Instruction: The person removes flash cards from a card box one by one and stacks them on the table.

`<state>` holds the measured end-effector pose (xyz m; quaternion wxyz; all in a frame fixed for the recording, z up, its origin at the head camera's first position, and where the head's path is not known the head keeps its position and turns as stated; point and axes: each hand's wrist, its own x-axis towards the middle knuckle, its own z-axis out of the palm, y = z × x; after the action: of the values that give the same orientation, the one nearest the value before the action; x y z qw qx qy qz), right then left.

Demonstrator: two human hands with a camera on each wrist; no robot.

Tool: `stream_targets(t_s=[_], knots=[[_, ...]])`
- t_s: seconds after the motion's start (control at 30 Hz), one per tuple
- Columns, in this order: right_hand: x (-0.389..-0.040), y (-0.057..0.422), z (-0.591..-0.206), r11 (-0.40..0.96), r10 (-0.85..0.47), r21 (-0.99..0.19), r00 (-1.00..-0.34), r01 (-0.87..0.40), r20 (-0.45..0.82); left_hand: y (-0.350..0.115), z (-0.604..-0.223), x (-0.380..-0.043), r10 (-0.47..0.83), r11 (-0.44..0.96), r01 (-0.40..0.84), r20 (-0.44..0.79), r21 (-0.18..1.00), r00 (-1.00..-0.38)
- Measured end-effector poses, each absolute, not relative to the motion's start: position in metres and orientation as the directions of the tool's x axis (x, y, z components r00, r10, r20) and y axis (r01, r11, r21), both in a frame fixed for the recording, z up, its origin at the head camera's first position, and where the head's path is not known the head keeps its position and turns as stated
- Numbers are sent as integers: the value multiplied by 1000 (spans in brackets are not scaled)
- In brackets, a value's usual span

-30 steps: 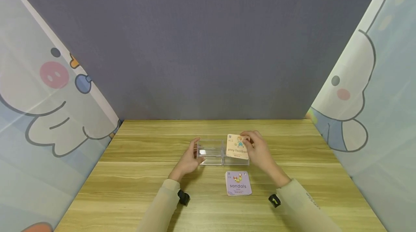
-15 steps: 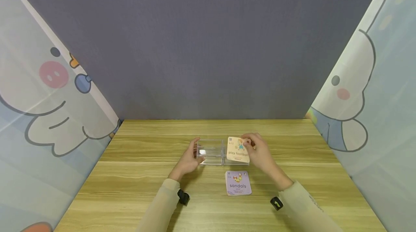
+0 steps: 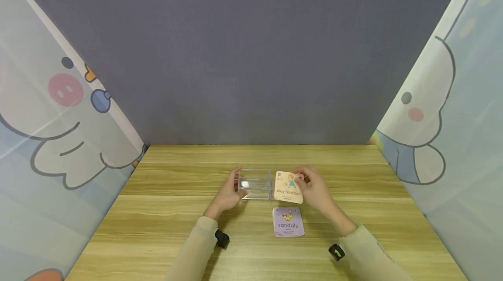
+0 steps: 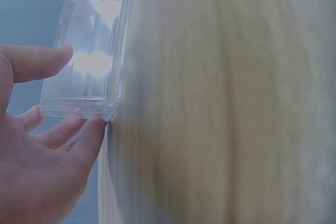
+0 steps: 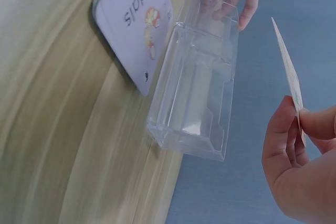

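Observation:
A two-compartment clear plastic box (image 3: 254,185) sits on the table. My left hand (image 3: 228,192) holds its left end, the thumb in front and the fingers around the end, as the left wrist view shows of the box (image 4: 86,85). Between thumb and fingers, my right hand (image 3: 319,191) pinches the right edge of a cream "play football" card (image 3: 287,186). In the right wrist view this card (image 5: 287,69) appears edge-on, above and apart from the box (image 5: 191,111). The card hides most of the right compartment in the head view. No cards show inside the left compartment.
A short stack of cards topped by a purple "sandals" card (image 3: 288,227) lies in front of the box's right half. The wood-grain table (image 3: 165,228) meets a dark grey panel (image 3: 251,75) behind. Cartoon-printed curtains (image 3: 416,141) flank both sides.
My right hand has lowered the "play football" card toward me over the right half of the box. The left hand and the box have stayed in place.

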<state>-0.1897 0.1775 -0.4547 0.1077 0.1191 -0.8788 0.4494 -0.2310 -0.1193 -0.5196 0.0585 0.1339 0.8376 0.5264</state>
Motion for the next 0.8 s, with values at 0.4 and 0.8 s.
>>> stream_targets(t_s=[0.4, 0.8], knots=[[-181, 181, -461, 588, -129, -748, -948, -309, 291, -120, -521, -232, 290, 406, 166, 46, 899, -956], [-175, 184, -464, 562, -124, -794, -972, -233, 198, -120, -521, -231, 290, 399, 165, 47, 902, -956]])
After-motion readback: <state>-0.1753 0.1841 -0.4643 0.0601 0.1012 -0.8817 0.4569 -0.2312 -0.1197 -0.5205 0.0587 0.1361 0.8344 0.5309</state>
